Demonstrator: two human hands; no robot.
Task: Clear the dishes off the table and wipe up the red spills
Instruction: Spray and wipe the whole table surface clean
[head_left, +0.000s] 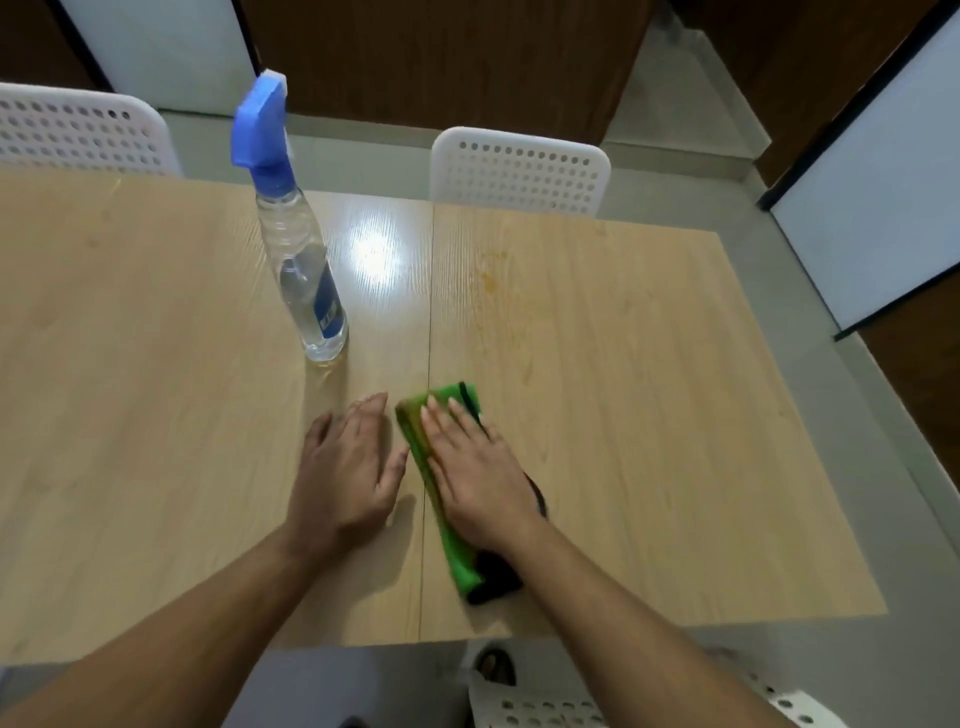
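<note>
A folded green cloth (415, 421) with a black edge lies on the light wooden table (649, 415) near its front middle. My right hand (480, 467) presses flat on the cloth with straight fingers. My left hand (348, 467) rests flat on the bare tabletop just left of the cloth, fingers straight. A faint orange-red smear (498, 291) marks the wood beyond the cloth. A clear spray bottle (296, 249) with a blue trigger head stands upright behind my left hand. No dishes are in view.
Two white perforated chairs stand at the table's far side, one at the left (78, 130) and one at the middle (519, 171). Another white chair (545, 701) is below the front edge. A seam runs down the table's middle.
</note>
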